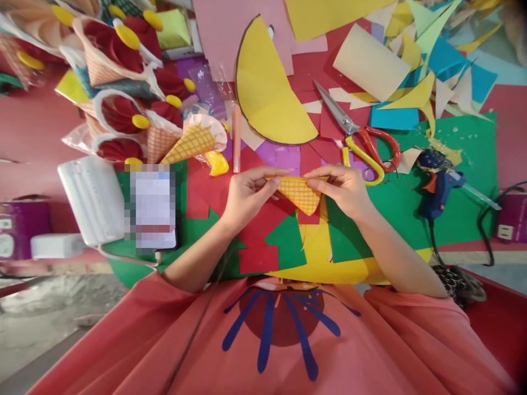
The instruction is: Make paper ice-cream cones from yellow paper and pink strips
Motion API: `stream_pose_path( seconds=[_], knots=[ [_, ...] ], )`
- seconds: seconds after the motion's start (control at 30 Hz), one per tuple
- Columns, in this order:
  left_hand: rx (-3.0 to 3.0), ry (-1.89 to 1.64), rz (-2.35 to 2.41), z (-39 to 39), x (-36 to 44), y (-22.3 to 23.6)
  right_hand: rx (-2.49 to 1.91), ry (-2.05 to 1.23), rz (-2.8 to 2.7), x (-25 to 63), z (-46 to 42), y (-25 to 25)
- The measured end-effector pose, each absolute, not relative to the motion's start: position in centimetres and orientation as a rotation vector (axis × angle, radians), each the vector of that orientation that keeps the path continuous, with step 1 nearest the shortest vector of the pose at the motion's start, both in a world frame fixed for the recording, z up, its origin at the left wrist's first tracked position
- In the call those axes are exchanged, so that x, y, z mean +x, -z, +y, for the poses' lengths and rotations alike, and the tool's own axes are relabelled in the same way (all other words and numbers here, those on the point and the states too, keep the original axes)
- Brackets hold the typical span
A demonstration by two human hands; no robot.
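Between both hands is a small yellow paper cone (pixel 302 193) with an orange-brown grid, its point toward me. My left hand (pixel 256 192) pinches its left upper edge between thumb and fingers. On the right upper edge, my right hand (pixel 338 186) grips with thumb and fingers. Beyond them lies a yellow half-circle of paper (pixel 272 93) with a dark curved edge. Scissors (pixel 349 129) with red and yellow handles rest open past my right hand. A finished-looking grid-patterned cone (pixel 193 140) with a pale scalloped top lies to the left.
Several paper cones with red insides (pixel 119 49) crowd the back left. A phone (pixel 153 208) and a white power bank (pixel 93 200) lie left. At right is a blue glue gun (pixel 438 186) with its cord. Paper scraps (pixel 442 55) and a cream roll (pixel 370 63) fill the back right.
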State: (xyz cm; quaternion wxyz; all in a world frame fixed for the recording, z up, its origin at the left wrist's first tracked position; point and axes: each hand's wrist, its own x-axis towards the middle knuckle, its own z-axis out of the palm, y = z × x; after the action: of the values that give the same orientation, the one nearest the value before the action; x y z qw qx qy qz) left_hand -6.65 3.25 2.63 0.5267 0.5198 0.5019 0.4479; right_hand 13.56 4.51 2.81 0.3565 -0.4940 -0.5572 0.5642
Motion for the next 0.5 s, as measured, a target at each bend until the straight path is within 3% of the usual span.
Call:
stream_pose_path(
  seconds=[0.5],
  knots=[
    [1.247,-1.075,1.18,3.34,-7.01,-3.31,-1.184,-1.636,-1.331,14.44,5.09,-2.51]
  ],
)
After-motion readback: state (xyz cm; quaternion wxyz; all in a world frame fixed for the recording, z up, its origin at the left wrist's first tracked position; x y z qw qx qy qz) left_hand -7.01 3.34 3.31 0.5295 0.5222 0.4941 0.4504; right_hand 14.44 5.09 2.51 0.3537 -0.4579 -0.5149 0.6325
